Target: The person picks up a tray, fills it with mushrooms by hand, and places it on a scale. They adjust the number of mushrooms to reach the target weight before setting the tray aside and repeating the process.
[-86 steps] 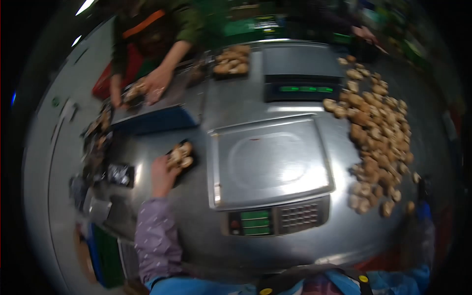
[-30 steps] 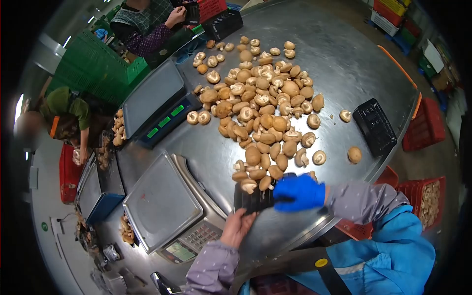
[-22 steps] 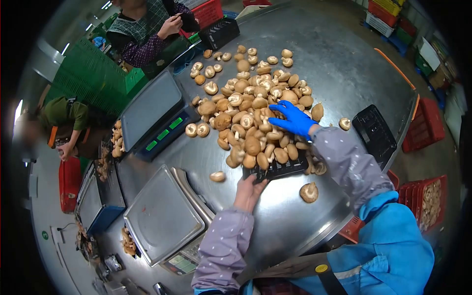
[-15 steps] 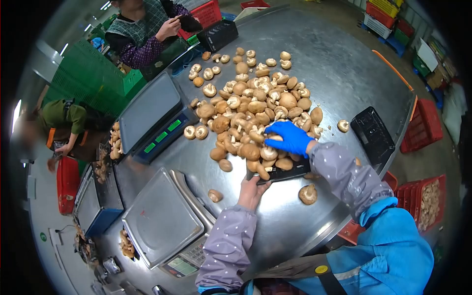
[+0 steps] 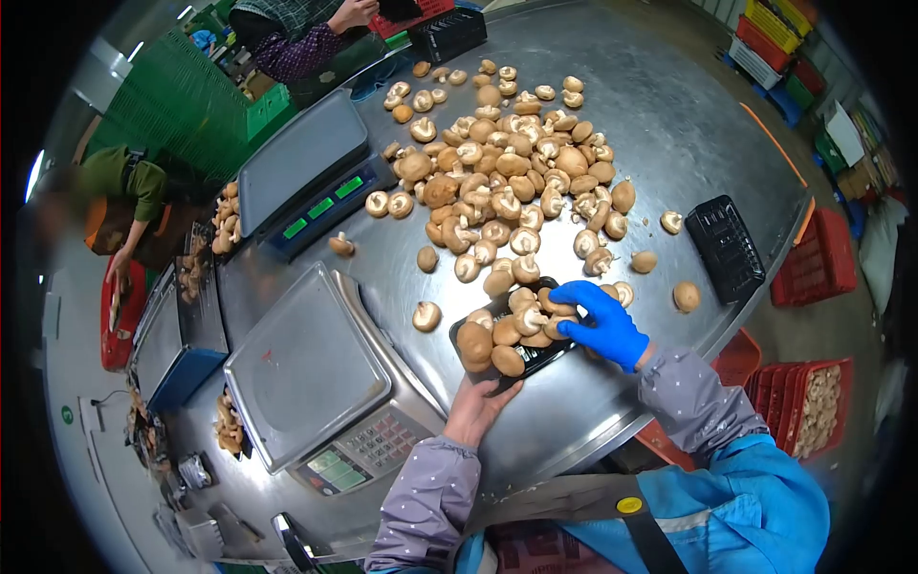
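My bare left hand [image 5: 481,408] grips the near left end of a black plastic tray [image 5: 543,358] that is partly filled with brown mushrooms [image 5: 507,361]. My right hand [image 5: 606,323], in a blue glove, is over the tray's right end, its fingers bent against mushrooms there; some fingertips are hidden. Beyond the tray a big loose heap of mushrooms [image 5: 516,165] lies on the metal table [image 5: 669,105], many with pale stems up. Single mushrooms lie around, one [image 5: 426,316] left of the tray and one [image 5: 686,296] to the right.
A silver scale [image 5: 311,368] stands at my left, a second scale [image 5: 304,167] beyond it. An empty black tray [image 5: 725,251] lies at the right table edge. Two other people are across and left of the table. Red crates [image 5: 813,258] stand on the floor at right.
The tray, formerly mostly hidden under mushrooms, now shows apart from the heap, with mushrooms in it. My right hand has moved down and nearer. The view has shifted slightly.
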Motion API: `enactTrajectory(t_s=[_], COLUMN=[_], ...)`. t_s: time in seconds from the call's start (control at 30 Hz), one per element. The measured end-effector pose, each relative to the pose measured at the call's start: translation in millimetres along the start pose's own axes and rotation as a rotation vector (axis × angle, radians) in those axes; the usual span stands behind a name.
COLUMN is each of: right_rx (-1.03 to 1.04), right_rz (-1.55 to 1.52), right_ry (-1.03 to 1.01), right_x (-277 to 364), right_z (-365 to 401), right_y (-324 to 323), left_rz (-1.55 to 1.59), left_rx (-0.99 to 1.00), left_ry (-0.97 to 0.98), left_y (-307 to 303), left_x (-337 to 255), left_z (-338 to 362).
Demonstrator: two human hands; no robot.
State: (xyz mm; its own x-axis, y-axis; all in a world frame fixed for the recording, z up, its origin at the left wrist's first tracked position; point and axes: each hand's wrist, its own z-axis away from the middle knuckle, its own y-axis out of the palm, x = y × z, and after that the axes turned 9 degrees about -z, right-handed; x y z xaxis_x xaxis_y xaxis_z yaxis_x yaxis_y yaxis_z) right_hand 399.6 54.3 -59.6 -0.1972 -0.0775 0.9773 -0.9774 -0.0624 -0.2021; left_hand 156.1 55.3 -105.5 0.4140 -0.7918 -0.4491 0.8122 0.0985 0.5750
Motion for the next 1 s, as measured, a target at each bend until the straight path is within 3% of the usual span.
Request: enactTrajectory(t_s=[0.17, 0.33, 0.37, 0.4, 0.47, 0.5, 0.67, 0.73, 0.77, 0.8, 1.0], right_rx=[-0.075, -0.182, -0.223, -0.215, -0.439, -0.455, -0.33, -0.309, -0.269, -0.276, -0.211], right_rz=[0.02, -0.408, -0.328, -0.328, -0.583, -0.623, -0.691, -0.591, -0.384, -0.526, -0.5], right_ry=[-0.015, 0.294, 0.105, 0.099, 0.125, 0.097, 0.106, 0.178, 0.099, 0.203, 0.24], right_x=[20.2, 39.7, 38.0, 43.7, 67.1, 70.2, 78.9, 80.4, 67.9, 79.4, 75.5], right_z=[18.7, 23.5, 18.7, 15.5, 7.6, 4.6, -6.5, -8.0, -9.4, -10.3, -18.0], right_y=[6.2, 7.3, 8.5, 9.5, 14.5, 16.9, 37.7, 49.9, 52.6, 59.1, 88.4], left_rz=[-0.008, -0.05, -0.071, -0.092, -0.079, -0.089, -0.089, -0.137, -0.17, -0.204, -0.279], left_rx=[-0.004, 0.003, 0.006, 0.008, 0.023, 0.04, 0.074, -0.044, -0.053, -0.067, -0.281], left_ry=[0.006, 0.041, 0.053, 0.066, 0.084, 0.098, 0.228, 0.326, 0.363, 0.398, 0.478], left_y=[5.8, 6.7, 8.5, 7.2, 0.7, 0.9, -38.8, -60.4, -76.1, -90.3, -150.6], left_x=[-0.9, -16.2, -21.9, -26.7, -36.5, -44.0, -86.5, -108.9, -120.9, -131.8, -173.8], left_z=[28.0, 59.0, 66.9, 72.9, 83.7, 92.9, 126.7, 140.4, 146.2, 152.1, 174.9])
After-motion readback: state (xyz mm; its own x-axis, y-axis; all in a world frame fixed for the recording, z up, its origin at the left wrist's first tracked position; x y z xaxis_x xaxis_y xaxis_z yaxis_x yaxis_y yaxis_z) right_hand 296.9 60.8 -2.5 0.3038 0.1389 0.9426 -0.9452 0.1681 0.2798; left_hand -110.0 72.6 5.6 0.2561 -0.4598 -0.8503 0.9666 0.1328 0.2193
